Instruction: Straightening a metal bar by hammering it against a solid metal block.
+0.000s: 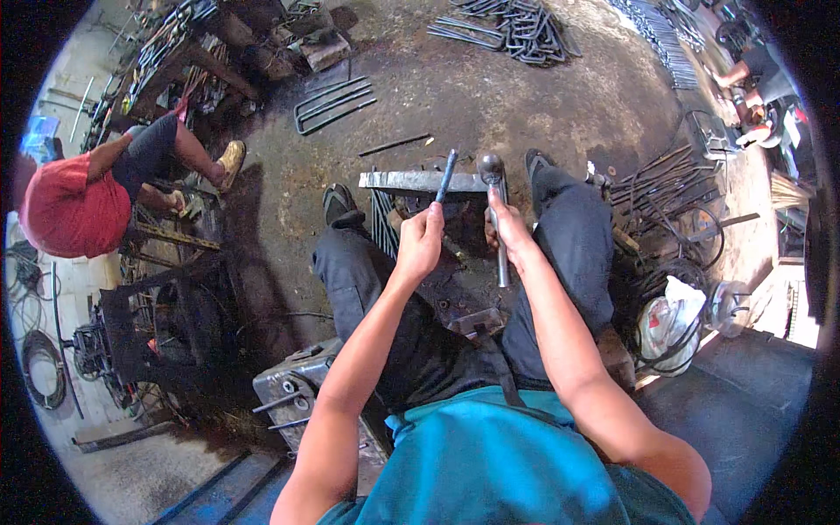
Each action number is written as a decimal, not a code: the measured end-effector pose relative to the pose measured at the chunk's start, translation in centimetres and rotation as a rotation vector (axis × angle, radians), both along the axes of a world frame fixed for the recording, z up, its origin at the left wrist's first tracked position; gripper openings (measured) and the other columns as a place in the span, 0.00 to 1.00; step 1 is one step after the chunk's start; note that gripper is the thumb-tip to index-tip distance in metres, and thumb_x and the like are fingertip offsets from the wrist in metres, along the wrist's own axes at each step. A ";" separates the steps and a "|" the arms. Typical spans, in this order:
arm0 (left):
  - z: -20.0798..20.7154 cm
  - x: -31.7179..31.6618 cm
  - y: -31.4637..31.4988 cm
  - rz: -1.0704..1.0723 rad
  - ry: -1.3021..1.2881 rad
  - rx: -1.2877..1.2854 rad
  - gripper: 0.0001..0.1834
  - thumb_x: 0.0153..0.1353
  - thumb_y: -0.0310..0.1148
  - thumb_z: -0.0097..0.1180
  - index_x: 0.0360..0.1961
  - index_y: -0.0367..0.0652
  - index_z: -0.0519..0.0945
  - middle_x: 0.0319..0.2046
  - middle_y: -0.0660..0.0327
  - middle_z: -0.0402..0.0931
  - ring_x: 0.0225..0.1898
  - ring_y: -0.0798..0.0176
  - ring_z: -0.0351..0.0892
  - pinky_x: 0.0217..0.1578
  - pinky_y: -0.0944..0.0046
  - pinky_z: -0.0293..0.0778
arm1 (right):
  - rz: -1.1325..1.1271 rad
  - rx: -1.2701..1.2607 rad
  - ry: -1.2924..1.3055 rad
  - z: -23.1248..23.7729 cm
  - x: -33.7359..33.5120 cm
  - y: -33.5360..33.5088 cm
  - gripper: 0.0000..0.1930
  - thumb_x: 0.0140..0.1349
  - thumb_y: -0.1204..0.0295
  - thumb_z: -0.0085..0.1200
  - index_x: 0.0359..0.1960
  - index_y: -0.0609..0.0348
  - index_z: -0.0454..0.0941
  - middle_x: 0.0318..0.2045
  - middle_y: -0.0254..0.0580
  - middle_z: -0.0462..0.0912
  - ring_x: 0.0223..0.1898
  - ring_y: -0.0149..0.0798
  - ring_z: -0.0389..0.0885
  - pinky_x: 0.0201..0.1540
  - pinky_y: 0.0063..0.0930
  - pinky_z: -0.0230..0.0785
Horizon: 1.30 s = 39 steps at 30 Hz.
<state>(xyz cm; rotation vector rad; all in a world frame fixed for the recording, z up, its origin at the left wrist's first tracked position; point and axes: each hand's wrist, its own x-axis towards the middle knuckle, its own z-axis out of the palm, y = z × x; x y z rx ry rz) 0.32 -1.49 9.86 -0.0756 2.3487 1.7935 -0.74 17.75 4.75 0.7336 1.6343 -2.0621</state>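
Note:
My left hand [420, 243] is closed round the lower part of a short metal rod [447, 175]. The rod stands up from the fist, slightly tilted, its tip beyond the far edge of a flat grey metal bar [402, 181]. My right hand [511, 229] grips a hammer [491, 164] by its metal handle close to the head. The handle's free end points back toward me. The rounded hammer head is by the right end of the metal bar. Both hands are in front of the bar, between my knees; whether the rod touches the bar I cannot tell.
Bent rods [529, 31] lie piled on the far floor, with U-shaped rods [332, 103] nearer left. A single rod [395, 144] lies beyond the bar. A person in a red shirt [74, 206] sits at left. Straight rods [661, 184] and a white bag [672, 319] are at right.

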 end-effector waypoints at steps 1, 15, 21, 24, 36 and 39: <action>-0.1 0.0 -0.3 -0.007 -0.001 -0.004 0.27 0.73 0.49 0.39 0.17 0.44 0.65 0.16 0.72 0.59 0.19 0.76 0.56 0.20 0.69 0.54 | -0.007 -0.004 -0.001 0.1 0.0 0.0 0.29 0.60 0.36 0.48 0.24 0.50 0.69 0.13 0.28 0.66 0.11 0.28 0.64 0.16 0.22 0.58; 1.6 0.7 -0.1 0.002 0.101 -0.302 0.25 0.67 0.46 0.50 0.24 0.31 0.75 0.12 0.52 0.67 0.15 0.62 0.64 0.22 0.56 0.64 | 0.029 -0.095 -0.081 1.3 -0.2 0.4 0.31 0.59 0.34 0.47 0.24 0.52 0.67 0.11 0.29 0.65 0.08 0.27 0.61 0.11 0.26 0.55; 1.3 0.6 -0.4 0.052 0.057 -0.259 0.24 0.65 0.47 0.53 0.25 0.32 0.77 0.14 0.53 0.72 0.16 0.63 0.71 0.22 0.58 0.67 | 0.017 -0.123 -0.106 1.8 -0.1 0.2 0.30 0.59 0.34 0.48 0.26 0.52 0.68 0.12 0.30 0.66 0.09 0.27 0.62 0.12 0.25 0.56; 1.0 0.6 -0.5 0.050 0.109 -0.255 0.24 0.64 0.47 0.54 0.26 0.33 0.78 0.14 0.54 0.74 0.17 0.63 0.73 0.23 0.59 0.68 | 0.011 -0.133 -0.097 1.1 -0.1 0.3 0.30 0.58 0.34 0.48 0.27 0.51 0.68 0.14 0.30 0.67 0.10 0.27 0.63 0.13 0.25 0.58; 1.7 0.9 -0.4 0.095 0.102 -0.453 0.19 0.54 0.42 0.67 0.30 0.33 0.83 0.15 0.53 0.76 0.18 0.66 0.77 0.23 0.62 0.71 | -0.071 -0.069 -0.038 1.1 0.2 -0.8 0.28 0.60 0.38 0.49 0.36 0.51 0.66 0.18 0.31 0.70 0.12 0.28 0.66 0.12 0.24 0.60; 2.5 0.9 -0.1 0.095 0.098 -0.464 0.20 0.52 0.43 0.68 0.28 0.32 0.82 0.15 0.51 0.76 0.18 0.62 0.78 0.23 0.60 0.71 | -0.154 0.008 0.011 1.7 0.4 -1.5 0.24 0.63 0.43 0.49 0.40 0.51 0.65 0.20 0.31 0.70 0.12 0.28 0.67 0.12 0.24 0.61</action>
